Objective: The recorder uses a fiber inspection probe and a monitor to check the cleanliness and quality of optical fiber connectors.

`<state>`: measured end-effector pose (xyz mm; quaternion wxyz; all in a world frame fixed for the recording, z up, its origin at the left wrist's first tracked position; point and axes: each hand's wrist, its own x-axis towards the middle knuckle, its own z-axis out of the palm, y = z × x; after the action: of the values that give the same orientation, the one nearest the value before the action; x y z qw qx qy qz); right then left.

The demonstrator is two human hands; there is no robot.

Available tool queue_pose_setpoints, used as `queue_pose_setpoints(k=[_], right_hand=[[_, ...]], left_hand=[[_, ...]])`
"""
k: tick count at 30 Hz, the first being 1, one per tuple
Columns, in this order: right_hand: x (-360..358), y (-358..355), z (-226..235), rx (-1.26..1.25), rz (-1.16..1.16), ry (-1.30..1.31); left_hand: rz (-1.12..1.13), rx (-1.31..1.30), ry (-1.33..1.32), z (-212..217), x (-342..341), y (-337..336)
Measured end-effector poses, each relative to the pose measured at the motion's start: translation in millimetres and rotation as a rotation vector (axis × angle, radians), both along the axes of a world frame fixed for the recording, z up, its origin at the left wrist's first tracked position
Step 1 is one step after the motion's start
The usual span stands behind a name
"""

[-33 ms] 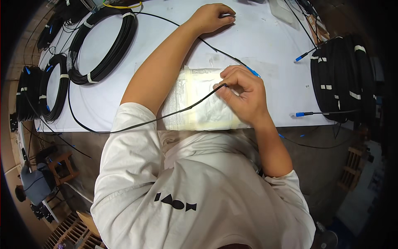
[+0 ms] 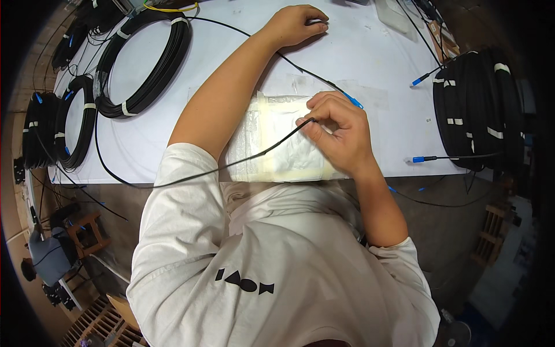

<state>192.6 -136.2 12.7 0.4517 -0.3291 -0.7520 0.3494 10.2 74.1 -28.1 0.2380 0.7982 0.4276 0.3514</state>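
Right hand: the right hand [image 2: 338, 132] pinches a thin black cable [image 2: 231, 165] between its fingertips, over a clear plastic bag [image 2: 272, 136] at the worktop's near edge.
Left hand: the left hand [image 2: 298, 24] reaches to 12 o'clock, fingers curled flat on the white worktop [image 2: 370, 58] (its grip is hidden).
Cable: trails toward 8 o'clock.
Surroundings: a large black cable coil [image 2: 144, 63] at 10 o'clock, stacked coils [image 2: 483, 110] at 3 o'clock.

- Surface [image 2: 370, 52] — white.
- Cable [image 2: 231, 165] — black, thin, with a blue connector [image 2: 352, 101].
- Cable coils [image 2: 144, 63] — black, banded with white ties.
- Padded wrap [image 2: 272, 139] — translucent white, edged in pale yellow tape.
- Shirt [image 2: 277, 260] — off-white, black shapes printed on it.
- Loose connector [image 2: 419, 159] — blue.
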Motion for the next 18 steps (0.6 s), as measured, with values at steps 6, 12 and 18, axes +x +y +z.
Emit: queue_pose_setpoints(k=[6,12,18], right_hand=[[2.5,-0.9,6.0,-0.015,0.074,-0.094],[1.1,2.2,3.2,0.043,0.089,-0.059],[-0.2,-1.6,4.6,-0.028,0.037,-0.036]], left_hand=[[0.001,0.014,0.001,1.5,0.0,-0.1],[-0.012,0.015,-0.028,-1.0,-1.1,0.9],[-0.003,-0.011,0.008,2.7,0.3,-1.1]])
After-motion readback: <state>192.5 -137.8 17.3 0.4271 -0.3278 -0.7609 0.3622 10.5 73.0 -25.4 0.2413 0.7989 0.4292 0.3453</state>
